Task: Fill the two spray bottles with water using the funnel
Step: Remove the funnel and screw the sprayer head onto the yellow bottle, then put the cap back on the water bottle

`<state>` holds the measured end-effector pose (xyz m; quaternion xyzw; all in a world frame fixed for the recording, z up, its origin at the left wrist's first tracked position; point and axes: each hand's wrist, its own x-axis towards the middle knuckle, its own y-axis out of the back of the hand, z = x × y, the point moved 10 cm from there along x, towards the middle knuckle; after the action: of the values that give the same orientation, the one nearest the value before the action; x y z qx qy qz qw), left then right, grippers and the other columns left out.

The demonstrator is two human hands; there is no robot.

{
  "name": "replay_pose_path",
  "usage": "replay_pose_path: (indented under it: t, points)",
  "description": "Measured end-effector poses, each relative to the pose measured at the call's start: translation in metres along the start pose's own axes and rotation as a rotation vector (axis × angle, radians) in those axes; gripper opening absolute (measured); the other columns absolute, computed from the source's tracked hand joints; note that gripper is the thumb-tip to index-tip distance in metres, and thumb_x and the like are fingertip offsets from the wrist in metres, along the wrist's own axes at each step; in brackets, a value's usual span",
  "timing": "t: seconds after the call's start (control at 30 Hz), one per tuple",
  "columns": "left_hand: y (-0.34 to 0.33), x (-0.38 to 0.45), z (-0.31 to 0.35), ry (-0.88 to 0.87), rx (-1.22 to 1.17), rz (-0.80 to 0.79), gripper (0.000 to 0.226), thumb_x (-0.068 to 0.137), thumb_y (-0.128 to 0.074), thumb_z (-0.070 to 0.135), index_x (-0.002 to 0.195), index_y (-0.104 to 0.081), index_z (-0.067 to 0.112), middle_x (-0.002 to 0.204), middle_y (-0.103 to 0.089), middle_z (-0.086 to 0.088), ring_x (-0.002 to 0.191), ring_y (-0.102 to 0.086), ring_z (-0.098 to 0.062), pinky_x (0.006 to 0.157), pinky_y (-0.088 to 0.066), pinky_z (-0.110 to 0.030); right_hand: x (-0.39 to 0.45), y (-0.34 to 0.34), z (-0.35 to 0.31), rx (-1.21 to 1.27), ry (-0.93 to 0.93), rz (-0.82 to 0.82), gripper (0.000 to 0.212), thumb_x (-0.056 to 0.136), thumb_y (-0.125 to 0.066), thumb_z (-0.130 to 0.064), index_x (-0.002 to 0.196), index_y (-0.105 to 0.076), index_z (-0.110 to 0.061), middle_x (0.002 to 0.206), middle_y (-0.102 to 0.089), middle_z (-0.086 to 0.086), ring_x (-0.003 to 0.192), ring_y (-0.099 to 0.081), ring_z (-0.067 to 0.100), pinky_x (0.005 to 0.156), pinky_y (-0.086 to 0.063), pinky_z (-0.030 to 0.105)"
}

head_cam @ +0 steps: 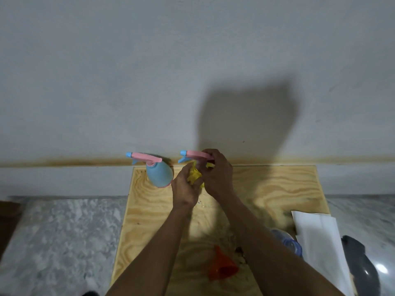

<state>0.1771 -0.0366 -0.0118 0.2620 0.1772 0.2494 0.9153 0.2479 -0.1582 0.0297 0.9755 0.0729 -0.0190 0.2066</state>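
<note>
A blue spray bottle (159, 175) with a pink trigger head stands upright at the board's eleven o'clock. Just to its three o'clock stands a yellow spray bottle (195, 175), largely hidden, pink head on. An orange funnel (222, 266) lies tipped at six o'clock.

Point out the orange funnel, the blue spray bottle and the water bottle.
orange funnel (222, 266), head view, on its wide cone.
blue spray bottle (159, 174), head view, on its rounded body.
water bottle (289, 242), head view, on its clear side.
</note>
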Motion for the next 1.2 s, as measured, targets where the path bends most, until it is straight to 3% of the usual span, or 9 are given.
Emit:
replay_pose_path:
  t: [0.07,0.17,0.33,0.43,0.53,0.73,0.93,1.03,1.2]
  points:
    - [-0.001,0.000,-0.001,0.011,-0.051,0.002,0.048,0.085,-0.065,-0.007,0.131,-0.058,0.003,0.106,-0.065,-0.004,0.085,-0.057,-0.008,0.069,-0.039,0.001,-0.002,0.001,0.001,-0.002,-0.027,-0.026,0.046,0.078,-0.073,-0.002,0.120,-0.062,-0.016,0.106,-0.070,0.003,0.097,-0.067,0.021,0.088,-0.053,0.037]
    - [0.005,-0.010,0.009,-0.041,-0.031,-0.003,0.054,0.085,-0.072,0.005,0.136,-0.052,0.004,0.102,-0.058,0.004,0.092,-0.053,-0.012,0.070,-0.035,-0.003,-0.010,0.008,0.003,-0.041,-0.068,-0.046,0.062,0.077,-0.072,0.001,0.134,-0.055,-0.016,0.121,-0.065,0.005,0.111,-0.061,0.020,0.097,-0.048,0.034]
    - [0.010,-0.040,0.000,-0.001,-0.014,-0.035,0.059,0.084,-0.075,0.008,0.137,-0.049,0.005,0.100,-0.056,0.002,0.086,-0.055,-0.015,0.058,-0.037,-0.003,-0.046,0.038,-0.010,-0.013,-0.066,0.048,0.055,0.078,-0.068,0.004,0.129,-0.058,-0.015,0.115,-0.065,0.005,0.107,-0.061,0.020,0.096,-0.050,0.040]
    - [0.015,-0.070,-0.009,-0.038,0.020,-0.027,0.055,0.082,-0.078,0.015,0.132,-0.054,0.011,0.099,-0.061,0.003,0.094,-0.062,-0.022,0.075,-0.042,-0.017,-0.078,0.059,-0.024,0.037,-0.019,0.091,0.046,0.079,-0.067,0.003,0.122,-0.061,-0.015,0.108,-0.066,0.004,0.099,-0.063,0.019,0.087,-0.055,0.044]
    - [0.013,-0.108,-0.019,-0.027,-0.035,-0.026,0.051,0.077,-0.081,0.012,0.124,-0.060,0.014,0.096,-0.064,0.003,0.093,-0.065,-0.024,0.084,-0.053,-0.035,-0.114,0.081,-0.034,0.074,0.001,0.097,0.037,0.082,-0.066,0.003,0.115,-0.065,-0.014,0.103,-0.068,0.001,0.091,-0.065,0.013,0.082,-0.058,0.035]
    - [0.005,-0.183,-0.014,-0.154,0.019,-0.039,0.040,0.079,-0.080,0.016,0.115,-0.065,0.014,0.094,-0.067,0.002,0.085,-0.062,-0.015,0.078,-0.052,-0.031,-0.191,0.134,-0.029,0.112,0.011,0.098,0.027,0.089,-0.066,-0.005,0.112,-0.067,-0.019,0.101,-0.069,-0.008,0.091,-0.066,0.002,0.076,-0.052,0.011]
    - [-0.011,-0.234,-0.003,-0.161,-0.023,-0.111,0.044,0.081,-0.076,0.013,0.123,-0.063,0.015,0.109,-0.068,0.005,0.101,-0.065,-0.014,0.084,-0.050,-0.026,-0.234,0.201,0.023,0.036,-0.044,0.218,0.019,0.087,-0.072,-0.009,0.103,-0.070,-0.020,0.092,-0.071,-0.012,0.085,-0.066,-0.003,0.071,-0.046,0.002]
    - [-0.025,-0.242,0.018,-0.166,-0.044,-0.134,0.055,0.077,-0.081,0.017,0.128,-0.060,0.016,0.115,-0.066,0.006,0.091,-0.060,0.001,0.084,-0.048,-0.024,-0.238,0.236,0.069,-0.047,-0.133,0.310,0.017,0.088,-0.069,-0.009,0.102,-0.071,-0.018,0.089,-0.070,-0.011,0.084,-0.064,-0.002,0.069,-0.042,-0.001]
    - [-0.058,-0.242,0.064,-0.237,-0.155,-0.165,0.079,0.075,-0.084,0.032,0.143,-0.045,0.023,0.132,-0.052,0.012,0.120,-0.053,-0.008,0.085,-0.052,-0.020,-0.221,0.249,0.151,-0.162,-0.290,0.284,0.021,0.091,-0.064,-0.011,0.111,-0.070,-0.012,0.100,-0.073,0.002,0.095,-0.067,0.017,0.079,-0.040,0.017]
